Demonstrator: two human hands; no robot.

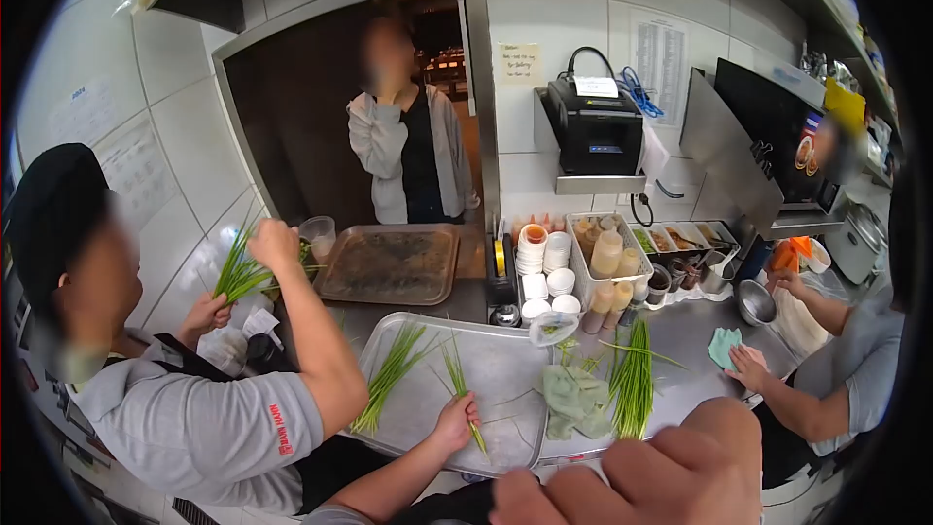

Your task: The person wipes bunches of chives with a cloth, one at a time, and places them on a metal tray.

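Note:
My left hand [456, 420] is closed on a few thin green stalks [453, 369] over the large metal tray [505, 355]. Large and close to the camera at the bottom, my right hand [646, 467] has its fingers curled in; anything inside it is hidden. A bunch of green stalks [394, 374] lies on the tray's left side. Right of the tray, a thicker green bunch [632, 384] rests on the steel counter beside a crumpled green cloth [573, 401].
At left, a co-worker [185, 418] holds green stalks [238, 267]. Another person [418, 146] stands beyond the opening, behind a brown tray [389, 264]. A right-hand co-worker [826, 399] touches a cloth [724, 347]. Cups [533, 261] and bottles [606, 255] stand behind the tray.

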